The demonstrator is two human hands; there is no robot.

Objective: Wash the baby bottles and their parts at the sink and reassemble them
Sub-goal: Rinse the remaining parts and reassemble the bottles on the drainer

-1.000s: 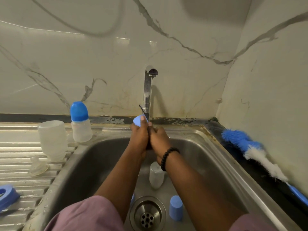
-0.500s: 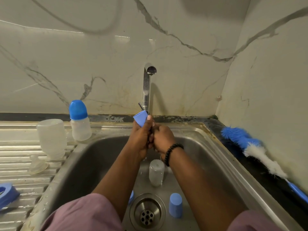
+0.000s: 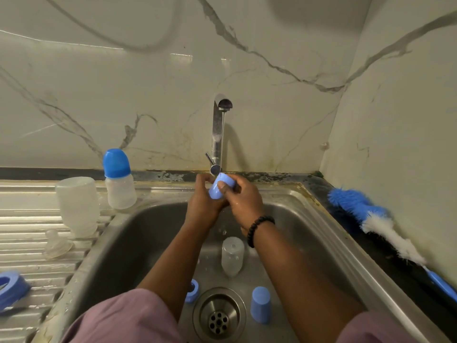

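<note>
Both hands meet under the tap (image 3: 217, 129), where a thin stream of water runs. My right hand (image 3: 241, 199) grips a light blue bottle cap (image 3: 220, 185), thumb across its side. My left hand (image 3: 201, 196) cups the cap from the left. In the sink (image 3: 309, 219) below lie a clear bottle body (image 3: 232, 256), a blue collar ring (image 3: 192, 290) and a second blue cap (image 3: 261, 304) near the drain (image 3: 218, 315). An assembled bottle with a blue cap (image 3: 118, 179) stands on the sink's back left corner.
On the ribbed drainboard (image 3: 29, 233) at left stand an upturned clear bottle (image 3: 78, 206), a clear teat (image 3: 57, 245) and a blue ring (image 3: 12, 288). A blue and white bottle brush (image 3: 378, 226) lies on the dark ledge at right. Marble walls close the back and right.
The blue cap has come from the fingertips of my left hand into the grip of my right hand and turned on its side under the water.
</note>
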